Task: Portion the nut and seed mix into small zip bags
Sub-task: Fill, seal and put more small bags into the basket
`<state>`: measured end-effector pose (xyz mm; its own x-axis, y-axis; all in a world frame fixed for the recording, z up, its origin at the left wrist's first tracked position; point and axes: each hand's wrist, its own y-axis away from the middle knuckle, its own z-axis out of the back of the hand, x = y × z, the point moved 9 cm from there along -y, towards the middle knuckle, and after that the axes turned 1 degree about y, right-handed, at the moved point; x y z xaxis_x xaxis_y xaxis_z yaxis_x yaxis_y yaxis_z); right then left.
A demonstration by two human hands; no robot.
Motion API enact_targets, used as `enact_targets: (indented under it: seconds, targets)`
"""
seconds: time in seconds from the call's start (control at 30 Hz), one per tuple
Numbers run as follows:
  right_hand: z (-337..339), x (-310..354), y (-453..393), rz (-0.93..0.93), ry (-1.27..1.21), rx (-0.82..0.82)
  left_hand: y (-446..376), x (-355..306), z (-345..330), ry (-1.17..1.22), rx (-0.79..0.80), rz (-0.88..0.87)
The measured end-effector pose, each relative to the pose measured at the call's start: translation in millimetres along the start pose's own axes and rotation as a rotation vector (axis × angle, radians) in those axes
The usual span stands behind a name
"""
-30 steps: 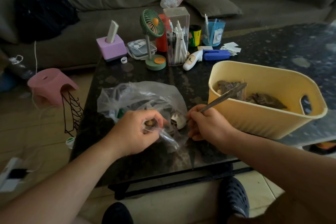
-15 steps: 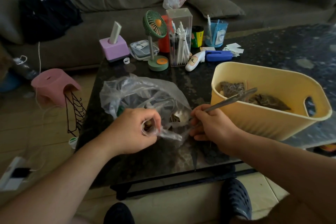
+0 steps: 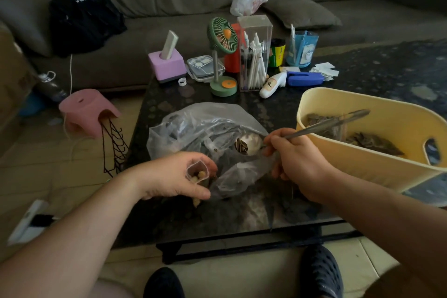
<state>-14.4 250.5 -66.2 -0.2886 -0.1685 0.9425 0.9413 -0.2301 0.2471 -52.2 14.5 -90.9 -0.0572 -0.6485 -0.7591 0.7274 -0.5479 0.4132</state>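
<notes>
The left hand (image 3: 169, 178) grips a small zip bag (image 3: 197, 172) with its mouth held open, pale nuts inside; the right hand (image 3: 294, 158) pinches a metal spoon (image 3: 249, 145) carrying striped seeds above the large clear bag (image 3: 193, 128) on the dark table (image 3: 242, 220); a yellow basket (image 3: 362, 159) stands just beside it

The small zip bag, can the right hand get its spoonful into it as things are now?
Probably yes: the left hand holds the small zip bag mouth open, and nothing lies between it and the spoon.
</notes>
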Motion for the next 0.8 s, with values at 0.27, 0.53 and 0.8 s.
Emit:
enact_targets:
  seconds: [0.27, 0.53, 0.8]
  targets:
    - [0, 21, -2, 0.002, 0.026, 0.023, 5, -8, 7, -0.029, 0.081, 0.018]
    - [-10, 65, 7, 0.212, 0.083, 0.043, -8, -16, 36, 0.104, -0.485, -0.076]
    - [-53, 96, 43, 0.797, 0.763, 0.119, -15, -3, 27, 0.223, -0.638, 0.005]
